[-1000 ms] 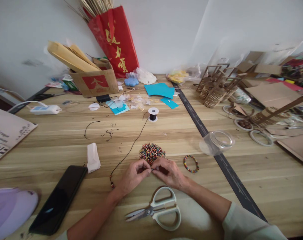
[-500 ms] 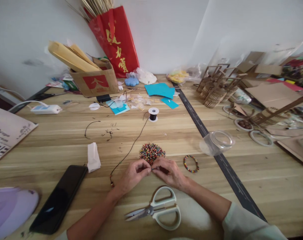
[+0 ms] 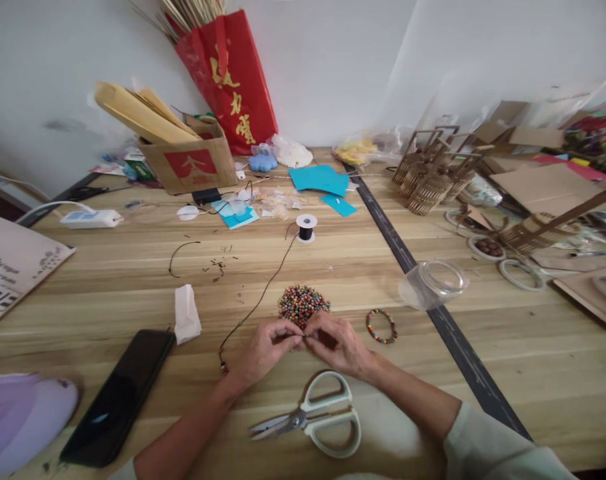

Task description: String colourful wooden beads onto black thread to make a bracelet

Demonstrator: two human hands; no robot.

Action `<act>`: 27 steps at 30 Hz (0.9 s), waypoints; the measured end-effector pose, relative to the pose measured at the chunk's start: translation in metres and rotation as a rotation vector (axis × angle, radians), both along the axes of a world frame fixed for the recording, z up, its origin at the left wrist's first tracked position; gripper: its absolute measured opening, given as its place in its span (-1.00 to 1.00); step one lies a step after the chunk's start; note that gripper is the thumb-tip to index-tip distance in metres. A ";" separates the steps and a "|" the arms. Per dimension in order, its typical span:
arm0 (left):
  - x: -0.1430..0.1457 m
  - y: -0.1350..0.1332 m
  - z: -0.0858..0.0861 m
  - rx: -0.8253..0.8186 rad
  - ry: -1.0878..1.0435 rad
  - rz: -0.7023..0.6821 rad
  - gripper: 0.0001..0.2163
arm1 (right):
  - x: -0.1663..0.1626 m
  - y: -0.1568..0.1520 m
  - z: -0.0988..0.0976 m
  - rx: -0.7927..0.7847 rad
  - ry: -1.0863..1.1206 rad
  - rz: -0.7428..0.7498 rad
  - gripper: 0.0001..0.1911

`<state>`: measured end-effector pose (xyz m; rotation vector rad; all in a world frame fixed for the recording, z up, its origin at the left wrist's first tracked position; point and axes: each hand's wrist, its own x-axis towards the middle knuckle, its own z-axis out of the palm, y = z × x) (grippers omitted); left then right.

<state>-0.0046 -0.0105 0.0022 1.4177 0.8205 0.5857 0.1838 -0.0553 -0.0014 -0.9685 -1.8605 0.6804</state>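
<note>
My left hand (image 3: 269, 350) is closed in a pinch on the black cord, just in front of a heap of small multicoloured beads (image 3: 303, 305). Fingertip to fingertip with it, my right hand (image 3: 337, 343) pinches a tiny dark bead at the cord's end; fingers partly hide it. The black cord (image 3: 270, 283) runs from a white spool (image 3: 307, 229) down to my left wrist, where a few threaded beads (image 3: 224, 367) show. A finished-looking bead ring (image 3: 381, 327) lies right of my right hand. Below my hands are scissors (image 3: 327, 421) with pale handles, blades pointing left.
A black phone (image 3: 117, 398) and a folded white tissue (image 3: 187, 315) lie to the left. Cord scraps (image 3: 217, 268) are scattered beyond. A clear plastic tub (image 3: 433, 285) lies on its side at right. Blue cards (image 3: 319, 180), a cardboard box (image 3: 190, 163) and small baskets (image 3: 425, 185) stand farther back.
My fingertips have shifted very slightly, still meeting over the small bead. The view has moved a touch; the things on the table stay in place.
</note>
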 end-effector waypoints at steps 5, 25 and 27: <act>0.001 -0.002 0.000 -0.068 -0.019 0.010 -0.87 | 0.000 -0.001 0.003 -0.003 -0.001 -0.002 -0.93; 0.001 -0.002 0.004 0.044 0.045 -0.016 -0.89 | -0.001 0.000 0.002 -0.007 0.016 0.007 -0.88; 0.001 -0.002 0.004 0.047 0.054 -0.014 -0.88 | -0.001 0.000 0.002 -0.007 0.017 0.007 -0.88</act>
